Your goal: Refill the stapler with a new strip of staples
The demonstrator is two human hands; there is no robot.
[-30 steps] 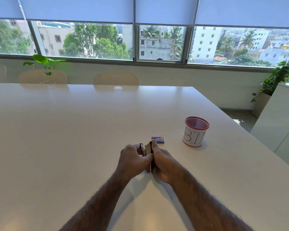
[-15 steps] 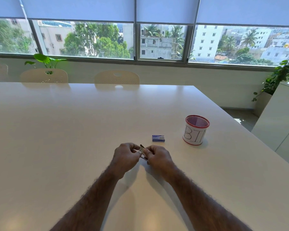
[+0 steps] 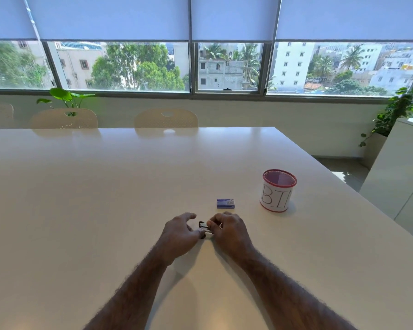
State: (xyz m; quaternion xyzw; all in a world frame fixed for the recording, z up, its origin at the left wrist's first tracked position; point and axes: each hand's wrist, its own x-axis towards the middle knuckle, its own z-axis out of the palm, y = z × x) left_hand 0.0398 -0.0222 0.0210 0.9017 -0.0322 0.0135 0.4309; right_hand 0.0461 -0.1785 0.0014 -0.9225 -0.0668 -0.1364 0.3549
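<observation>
A small dark stapler (image 3: 203, 226) with a metal part lies low on the white table (image 3: 105, 198), between my two hands and mostly covered by them. My right hand (image 3: 227, 231) pinches its right side with curled fingers. My left hand (image 3: 180, 234) rests at its left end, the thumb touching it and the other fingers lifted and spread. A small blue staple box (image 3: 225, 203) lies closed on the table just beyond my right hand. No loose staple strip shows.
A red mesh cup (image 3: 277, 190) wrapped in white paper lettered "BIN" stands to the right of the box. The table's right edge runs diagonally past it. Chairs (image 3: 166, 118) line the far edge under the windows.
The stapler went from upright between both hands to lying low near the table. My left hand's fingers have loosened and spread, and both hands sit slightly farther forward.
</observation>
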